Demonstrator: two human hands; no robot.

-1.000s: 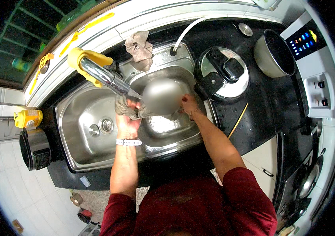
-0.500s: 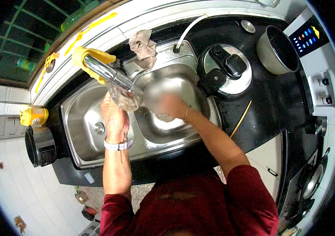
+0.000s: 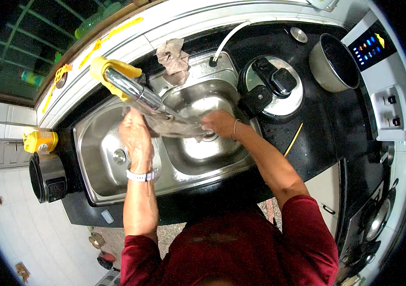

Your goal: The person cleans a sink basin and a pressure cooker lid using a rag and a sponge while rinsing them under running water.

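A wet grey-brown cloth (image 3: 174, 127) is stretched between my two hands over the double steel sink (image 3: 176, 167). My left hand (image 3: 135, 136), a pale watch band on its wrist, is closed on the cloth's left end above the divider. Over the right basin my right hand (image 3: 219, 124) grips the other end, its fingers pinched together. The chrome faucet (image 3: 131, 89) reaches across just above the cloth, close to my left hand. A yellow cloth (image 3: 103, 71) is draped over the faucet's base.
A crumpled beige cloth (image 3: 173, 57) lies behind the sink. To the right stand a pressure cooker (image 3: 279, 88), an inner pot (image 3: 332, 64) and a thin yellow stick (image 3: 293, 139) on the black counter (image 3: 317, 133). A yellow container (image 3: 41, 141) and a dark appliance (image 3: 48, 177) are at the left.
My right hand has moved slightly right and up. The cloth, bunched near my left hand before, is now drawn out between both hands.
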